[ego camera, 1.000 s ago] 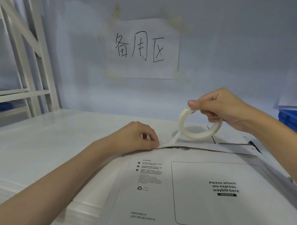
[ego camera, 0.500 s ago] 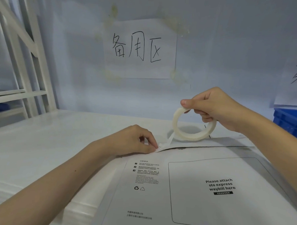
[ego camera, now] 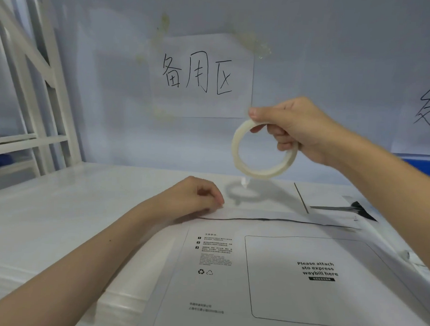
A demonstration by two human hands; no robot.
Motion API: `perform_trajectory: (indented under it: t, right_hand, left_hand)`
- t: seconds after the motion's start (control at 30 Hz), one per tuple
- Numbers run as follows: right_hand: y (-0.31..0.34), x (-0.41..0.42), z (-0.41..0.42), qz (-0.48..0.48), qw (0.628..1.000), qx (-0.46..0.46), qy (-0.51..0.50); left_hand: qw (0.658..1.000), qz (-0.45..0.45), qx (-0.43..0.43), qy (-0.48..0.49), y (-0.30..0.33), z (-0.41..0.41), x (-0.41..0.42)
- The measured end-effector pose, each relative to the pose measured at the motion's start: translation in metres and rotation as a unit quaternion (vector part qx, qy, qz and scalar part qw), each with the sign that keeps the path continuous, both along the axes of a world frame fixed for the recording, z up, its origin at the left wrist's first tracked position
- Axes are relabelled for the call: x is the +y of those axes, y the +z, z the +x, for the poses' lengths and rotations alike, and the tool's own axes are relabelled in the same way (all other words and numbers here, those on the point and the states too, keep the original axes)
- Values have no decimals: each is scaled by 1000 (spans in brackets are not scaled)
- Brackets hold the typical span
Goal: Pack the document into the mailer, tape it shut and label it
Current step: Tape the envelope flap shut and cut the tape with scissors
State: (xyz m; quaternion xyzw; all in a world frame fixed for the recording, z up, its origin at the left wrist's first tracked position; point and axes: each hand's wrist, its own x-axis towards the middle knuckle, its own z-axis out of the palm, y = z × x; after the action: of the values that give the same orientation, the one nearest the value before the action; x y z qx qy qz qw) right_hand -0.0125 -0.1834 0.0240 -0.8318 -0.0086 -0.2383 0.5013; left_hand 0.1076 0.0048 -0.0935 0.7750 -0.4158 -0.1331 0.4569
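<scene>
A grey-white mailer [ego camera: 265, 288] lies flat on the white table [ego camera: 58, 217], its printed waybill box facing up and its flap seam running across the far edge. My left hand [ego camera: 192, 196] rests at the left end of that seam, fingertips pinched together against the flap. Well above the table, my right hand [ego camera: 296, 132] holds a thin white tape roll [ego camera: 261, 152] by its top rim. A short loose tab of tape hangs from the bottom of the roll. I cannot see the document.
A dark pointed object [ego camera: 342, 208] lies on another pale sheet [ego camera: 325, 197] beyond the mailer at the right. A blue crate [ego camera: 425, 167] sits at the far right edge. A white shelf frame [ego camera: 27, 93] stands at the left. Handwritten paper signs [ego camera: 200, 76] hang on the wall.
My right hand has lifted the tape roll up and away from the flap, and the strip no longer joins roll and left fingers. The left hand stays on the seam.
</scene>
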Motion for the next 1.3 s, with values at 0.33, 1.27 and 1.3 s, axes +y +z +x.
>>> perform_trajectory:
  t: [0.33, 1.27, 1.3]
  right_hand:
    - [-33, 7, 9, 75, 997, -9, 24]
    - [-36, 5, 8, 81, 995, -31, 41]
    - [-37, 4, 8, 83, 995, -31, 39]
  left_hand:
    - [951, -129, 262, -103, 12, -14, -4]
    - [957, -130, 249, -72, 12, -11, -7]
    - [956, -131, 252, -67, 13, -11, -7]
